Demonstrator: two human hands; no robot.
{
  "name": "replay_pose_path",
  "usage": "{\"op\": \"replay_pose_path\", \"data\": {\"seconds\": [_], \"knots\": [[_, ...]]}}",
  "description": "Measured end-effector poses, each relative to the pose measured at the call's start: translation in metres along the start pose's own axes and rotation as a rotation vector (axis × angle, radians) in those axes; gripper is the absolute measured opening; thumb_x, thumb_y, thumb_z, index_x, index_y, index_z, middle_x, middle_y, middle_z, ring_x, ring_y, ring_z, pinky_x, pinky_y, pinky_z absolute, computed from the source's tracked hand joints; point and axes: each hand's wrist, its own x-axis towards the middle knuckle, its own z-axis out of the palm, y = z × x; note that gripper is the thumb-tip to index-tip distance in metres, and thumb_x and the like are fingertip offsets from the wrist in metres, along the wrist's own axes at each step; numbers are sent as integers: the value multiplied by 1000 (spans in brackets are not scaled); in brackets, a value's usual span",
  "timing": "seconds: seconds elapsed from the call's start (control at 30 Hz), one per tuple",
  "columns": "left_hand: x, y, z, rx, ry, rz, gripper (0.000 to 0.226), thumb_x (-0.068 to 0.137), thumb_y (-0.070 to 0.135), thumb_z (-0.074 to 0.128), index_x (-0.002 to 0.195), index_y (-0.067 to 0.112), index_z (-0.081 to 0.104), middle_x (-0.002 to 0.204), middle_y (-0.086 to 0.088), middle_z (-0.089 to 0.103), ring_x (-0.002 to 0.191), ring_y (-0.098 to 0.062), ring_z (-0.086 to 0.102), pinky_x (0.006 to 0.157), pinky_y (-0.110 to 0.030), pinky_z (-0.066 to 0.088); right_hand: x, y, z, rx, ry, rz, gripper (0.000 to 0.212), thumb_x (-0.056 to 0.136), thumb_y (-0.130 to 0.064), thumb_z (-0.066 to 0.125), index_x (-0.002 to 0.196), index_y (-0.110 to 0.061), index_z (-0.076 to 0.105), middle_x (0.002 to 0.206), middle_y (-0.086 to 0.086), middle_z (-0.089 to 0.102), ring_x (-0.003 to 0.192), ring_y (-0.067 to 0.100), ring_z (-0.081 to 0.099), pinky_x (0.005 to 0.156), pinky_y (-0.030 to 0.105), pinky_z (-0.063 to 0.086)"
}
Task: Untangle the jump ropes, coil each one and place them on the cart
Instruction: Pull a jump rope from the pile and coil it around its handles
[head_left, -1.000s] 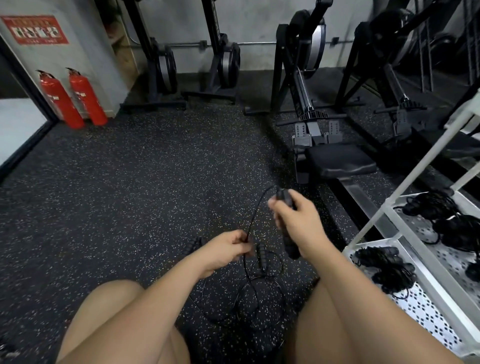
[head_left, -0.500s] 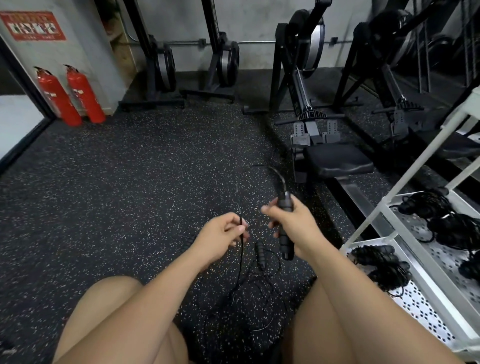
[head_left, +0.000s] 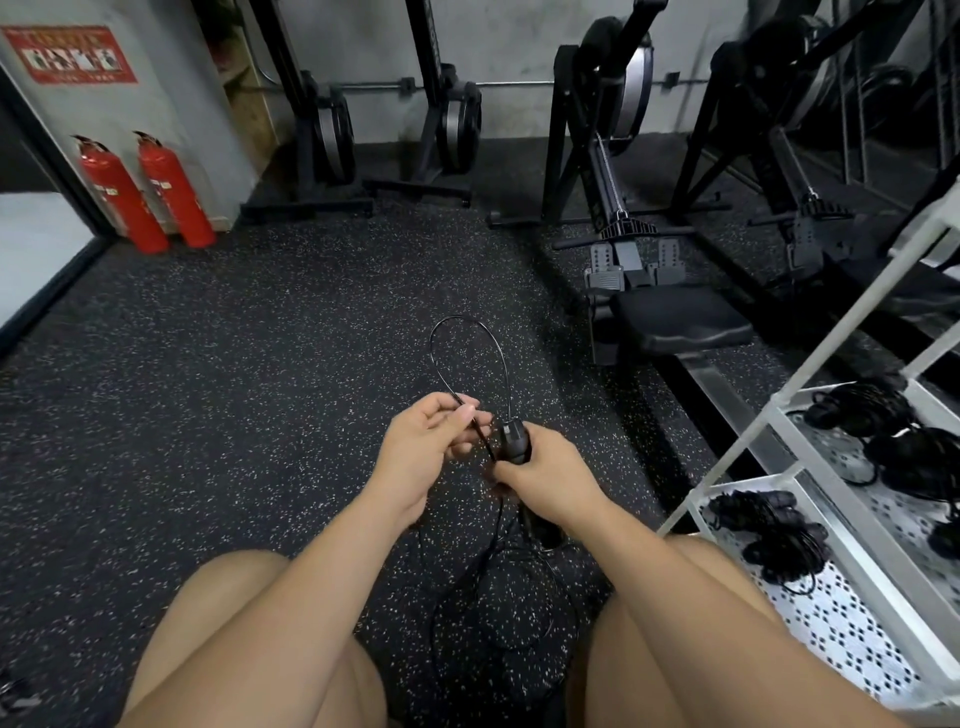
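A thin black jump rope (head_left: 457, 332) arches in a loop above my hands over the speckled floor. My right hand (head_left: 545, 470) grips its black handle (head_left: 514, 441), upright, with the cord leaving its top. My left hand (head_left: 423, 447) pinches the other side of the loop between thumb and fingers, close beside the handle. The rest of the cord hangs down and lies tangled on the floor (head_left: 498, 603) between my knees. A white cart (head_left: 831, 519) at the right holds several coiled black ropes (head_left: 769, 535) on its perforated shelves.
Rowing machines (head_left: 649, 291) stand ahead and to the right, one with its seat near the cart. Two red fire extinguishers (head_left: 145, 192) stand at the far left wall. Weight racks line the back wall. My bare knees frame the bottom of the view.
My hands came together and rose slightly. The cord now forms a tall closed loop above them, where before it trailed loosely from the handle.
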Motion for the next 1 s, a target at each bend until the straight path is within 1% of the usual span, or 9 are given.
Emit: {"op": "replay_pose_path", "data": {"seconds": [0.13,0.33,0.43,0.53,0.67,0.73,0.8,0.87,1.0], "knots": [[6,-4,1,17,-58,-50,23,113,19,55,131,17,69,121,-1,81,116,-23,76,94,-36,58,-6,-4,-6,96,-1,-15,14,84,-13,78,93,-21,69,79,2,81,71,24,78,76,46,64],[6,-28,14,152,-328,-229,34,108,27,49,136,25,70,128,0,78,125,-26,70,115,-53,50,-9,-12,-27,575,105,-20,17,94,4,76,104,-4,65,93,19,81,77,26,77,73,39,61],[1,-40,20,374,-406,-236,36,94,22,60,126,28,74,124,7,78,123,-21,68,115,-48,49,-9,-14,-37,785,148,-32,18,96,5,73,105,-5,61,99,22,81,78,25,74,71,33,61],[4,-54,19,653,-399,-181,25,96,24,71,118,34,74,115,15,79,113,-10,70,112,-43,50,-7,-14,-44,973,148,-52,19,98,6,71,103,-9,60,100,23,79,78,24,73,72,30,60],[9,-61,17,846,-365,-168,30,105,37,67,134,33,71,133,15,73,122,-13,67,114,-38,49,-4,-13,-52,1190,147,-20,20,98,5,70,95,-13,60,104,23,78,80,22,75,68,26,60],[12,-59,15,921,-337,-154,33,107,41,62,139,31,69,133,12,71,118,-16,68,104,-32,51,-2,-11,-55,1235,155,-4,20,97,4,70,93,-13,60,108,25,77,83,23,75,68,25,61],[14,-60,12,936,-305,-127,23,108,44,62,124,31,73,111,8,77,87,-16,71,79,-30,55,1,-8,-57,1243,170,10,19,97,4,70,94,-12,62,112,26,77,85,24,76,70,26,61],[13,-57,12,925,-276,-90,18,108,41,61,110,26,71,84,9,70,58,-9,53,56,-26,42,3,-4,-58,1207,173,32,20,94,5,75,101,-10,64,109,24,78,87,26,77,71,28,62],[7,-39,12,862,-221,60,16,110,38,58,99,30,66,67,10,58,54,-8,41,56,-31,33,1,4,-51,833,60,187,39,86,1,84,121,-1,65,109,23,80,90,28,77,73,35,61]]}}
